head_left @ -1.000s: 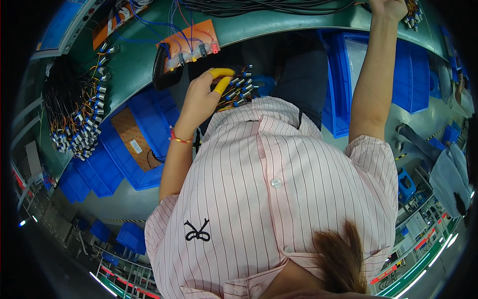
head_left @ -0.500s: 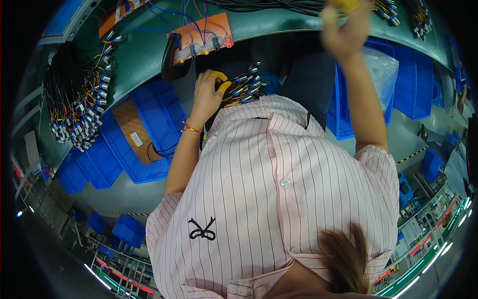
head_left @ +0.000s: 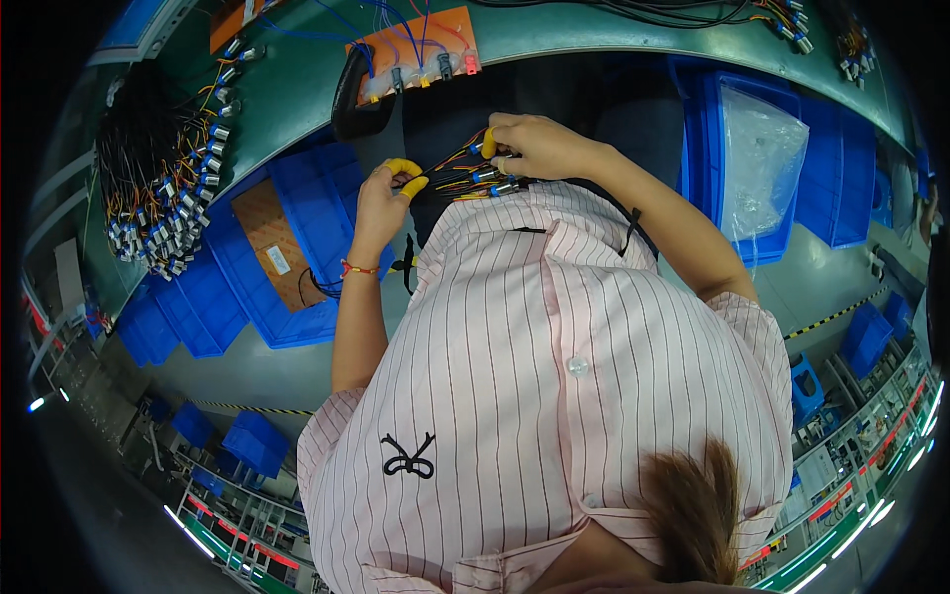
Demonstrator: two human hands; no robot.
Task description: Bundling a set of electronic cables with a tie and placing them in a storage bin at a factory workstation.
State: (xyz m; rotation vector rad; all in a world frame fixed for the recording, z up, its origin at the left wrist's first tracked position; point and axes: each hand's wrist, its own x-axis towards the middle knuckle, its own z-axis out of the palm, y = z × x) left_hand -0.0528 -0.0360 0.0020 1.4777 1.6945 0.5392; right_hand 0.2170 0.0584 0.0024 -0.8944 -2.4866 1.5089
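Across my lap lies a bundle of thin cables point(head_left: 457, 188) with yellow, orange and black wires, ending in small silver and blue cylindrical connectors point(head_left: 485, 176). My left hand point(head_left: 379, 206), with yellow finger covers on its thumb and a finger, pinches the cables at the bundle's left side. My right hand point(head_left: 542, 148) reaches in from the right, also with a yellow finger cover. Its fingers are closed at one connector end, where the wires rise apart from the rest. Exactly how its fingertips sit on that connector is partly hidden.
Ahead is a green workbench point(head_left: 584, 38) carrying an orange board point(head_left: 421, 54) with clips and blue wires. A black object point(head_left: 362, 94) overhangs its edge. More bundled connectors point(head_left: 163, 233) hang at the left. Blue bins point(head_left: 297, 233) stand below left; another point(head_left: 698, 148) with clear plastic stands right.
My right hand has come down from above the bench to the bundle on my lap. My left hand has shifted slightly left and down, still at the cables.
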